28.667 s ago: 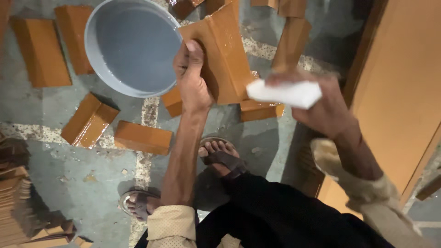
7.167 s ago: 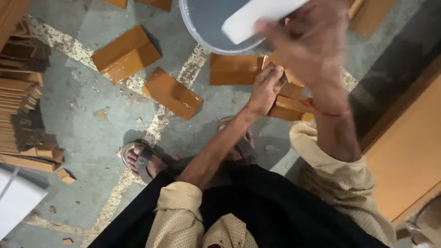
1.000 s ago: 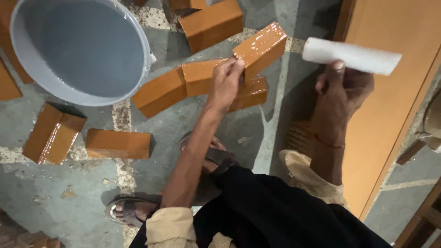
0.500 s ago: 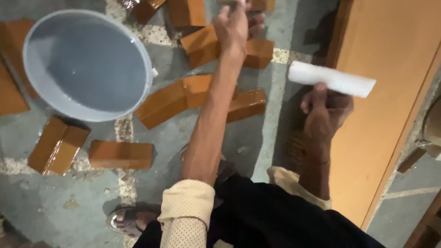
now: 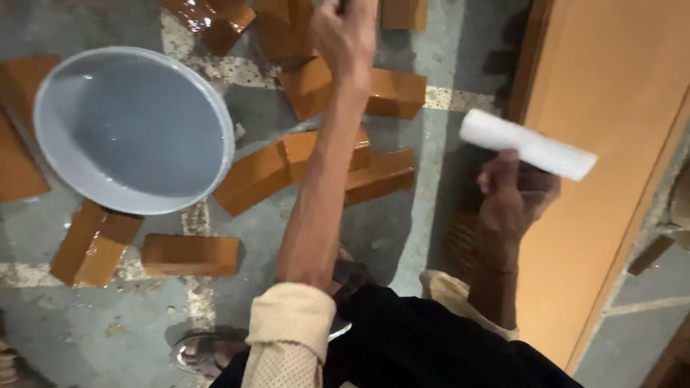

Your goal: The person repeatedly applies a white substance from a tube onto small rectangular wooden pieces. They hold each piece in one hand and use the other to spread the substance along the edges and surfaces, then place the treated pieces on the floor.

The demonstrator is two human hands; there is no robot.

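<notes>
While my right hand [image 5: 514, 197] grips white roll [image 5: 527, 144], left hand [image 5: 345, 32] stretches fwd over brown blocks [image 5: 392, 92]; its grip: can't tell.

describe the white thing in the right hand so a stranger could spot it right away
Start at the big orange-brown wooden panel on the right. Just at its left edge the right hand is raised, gripping a white roll. It is the only white, tube-shaped thing among the brown blocks.
</notes>
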